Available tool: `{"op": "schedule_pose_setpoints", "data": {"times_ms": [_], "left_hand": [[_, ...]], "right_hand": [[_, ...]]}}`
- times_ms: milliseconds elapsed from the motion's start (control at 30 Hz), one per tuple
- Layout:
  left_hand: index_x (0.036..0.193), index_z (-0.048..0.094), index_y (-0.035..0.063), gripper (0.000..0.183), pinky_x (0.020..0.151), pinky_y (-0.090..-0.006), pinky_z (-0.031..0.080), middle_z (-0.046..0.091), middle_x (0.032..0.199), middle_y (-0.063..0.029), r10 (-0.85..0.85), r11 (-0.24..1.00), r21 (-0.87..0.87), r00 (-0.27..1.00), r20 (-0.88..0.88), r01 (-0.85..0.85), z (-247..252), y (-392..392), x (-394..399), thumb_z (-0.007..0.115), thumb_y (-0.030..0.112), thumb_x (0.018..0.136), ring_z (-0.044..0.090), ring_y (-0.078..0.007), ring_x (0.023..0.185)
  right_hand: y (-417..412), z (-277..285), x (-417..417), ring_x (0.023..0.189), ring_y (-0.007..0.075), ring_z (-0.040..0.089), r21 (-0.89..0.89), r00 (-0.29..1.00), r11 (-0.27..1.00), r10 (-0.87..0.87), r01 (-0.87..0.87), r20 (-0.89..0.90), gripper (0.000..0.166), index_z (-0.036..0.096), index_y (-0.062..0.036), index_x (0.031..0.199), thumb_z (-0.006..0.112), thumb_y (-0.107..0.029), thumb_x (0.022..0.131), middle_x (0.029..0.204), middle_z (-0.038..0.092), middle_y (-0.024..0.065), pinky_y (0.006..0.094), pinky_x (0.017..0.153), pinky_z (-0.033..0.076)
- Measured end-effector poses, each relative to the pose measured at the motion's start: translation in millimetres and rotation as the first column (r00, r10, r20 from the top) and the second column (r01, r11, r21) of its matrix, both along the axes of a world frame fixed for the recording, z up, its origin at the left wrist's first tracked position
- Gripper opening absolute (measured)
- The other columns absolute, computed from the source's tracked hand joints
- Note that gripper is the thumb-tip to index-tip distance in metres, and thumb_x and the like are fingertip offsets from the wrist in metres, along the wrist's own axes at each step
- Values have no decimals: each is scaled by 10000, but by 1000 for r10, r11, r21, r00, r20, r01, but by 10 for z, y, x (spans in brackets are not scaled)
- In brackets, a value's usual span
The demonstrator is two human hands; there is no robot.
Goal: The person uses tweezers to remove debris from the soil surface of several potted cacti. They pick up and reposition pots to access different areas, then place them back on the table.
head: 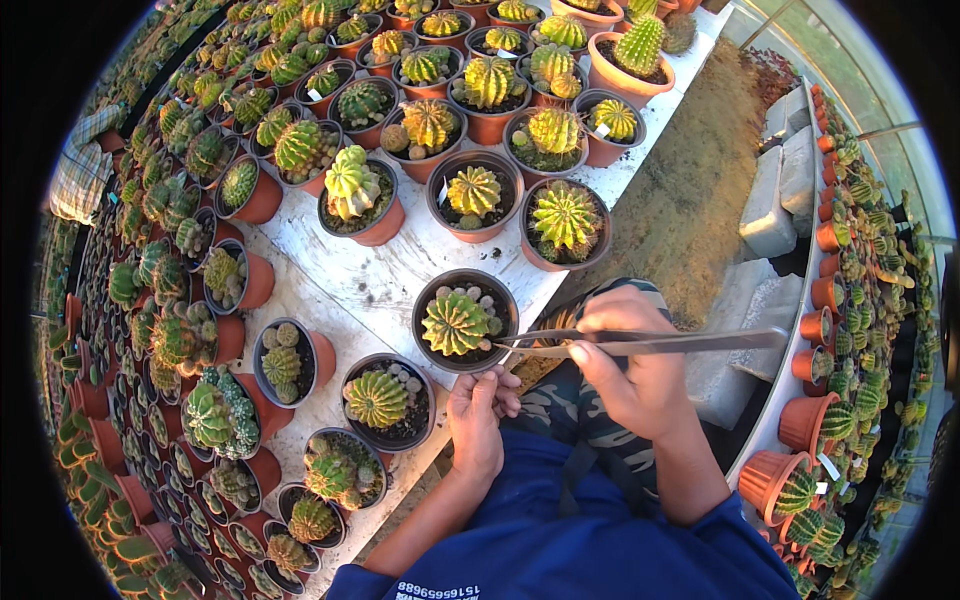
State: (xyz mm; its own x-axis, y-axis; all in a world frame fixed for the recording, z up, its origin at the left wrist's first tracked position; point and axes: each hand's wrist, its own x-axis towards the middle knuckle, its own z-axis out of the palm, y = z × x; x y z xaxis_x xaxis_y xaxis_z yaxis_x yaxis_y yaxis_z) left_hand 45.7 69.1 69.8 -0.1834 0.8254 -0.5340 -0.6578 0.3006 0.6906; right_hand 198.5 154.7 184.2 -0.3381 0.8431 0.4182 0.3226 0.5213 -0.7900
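A ribbed, yellow-green cactus [456,322] grows in a round plastic pot [422,351] near the table edge in front of me. Small round grey offsets [480,294] crowd around it on dark soil. My right hand [626,360] grips long metal tweezers [675,343] between thumb and fingers. Their tips reach over the pot's right rim to the base of the cactus; whether they pinch anything is too small to tell. Loosely curled, my left hand [480,420] is at the pot's near rim. Its fingers hide whether it holds anything.
Another potted cactus [377,400] stands close on the left. Many more potted cacti [474,191] crowd the white table [330,262]. Concrete blocks [769,199] and a curved bench of pots [806,420] lie to my right. Another person's plaid sleeve [82,169] shows far left.
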Motion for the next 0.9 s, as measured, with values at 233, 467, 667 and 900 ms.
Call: {"op": "schedule_pose_setpoints", "data": {"times_ms": [233,467,667,900], "left_hand": [[949,553,20,171,561,-256,469,643,845,-119,26,1000,13,999,24,-26,4,15,42,517,185,974,562,-135,624],[887,544,28,188,549,-264,464,631,790,-121,85,996,-7,996,34,-85,0,40,73,534,195,974,547,-145,593],[839,547,43,195,533,-235,430,626,741,-82,166,986,-15,986,37,-165,-20,10,102,529,188,968,521,-114,564],[840,538,31,186,569,-236,433,623,752,-101,166,986,-21,986,25,-165,-26,-2,98,519,168,965,531,-121,598]], "right_hand": [[-22,12,86,721,228,567,-58,1000,998,-4,4,-5,155,572,18,913,671,-48,813,868,575,143,321,621,464],[2,138,74,714,184,551,-79,969,986,-161,148,-187,182,574,32,943,672,-64,823,864,567,122,281,636,451],[241,71,-77,708,175,556,-97,952,983,-174,154,-252,143,573,26,936,657,-15,828,849,568,120,273,630,448],[589,-88,-369,712,238,573,63,999,998,5,-2,-44,138,566,2,891,681,-8,816,811,578,102,313,614,455]]}}
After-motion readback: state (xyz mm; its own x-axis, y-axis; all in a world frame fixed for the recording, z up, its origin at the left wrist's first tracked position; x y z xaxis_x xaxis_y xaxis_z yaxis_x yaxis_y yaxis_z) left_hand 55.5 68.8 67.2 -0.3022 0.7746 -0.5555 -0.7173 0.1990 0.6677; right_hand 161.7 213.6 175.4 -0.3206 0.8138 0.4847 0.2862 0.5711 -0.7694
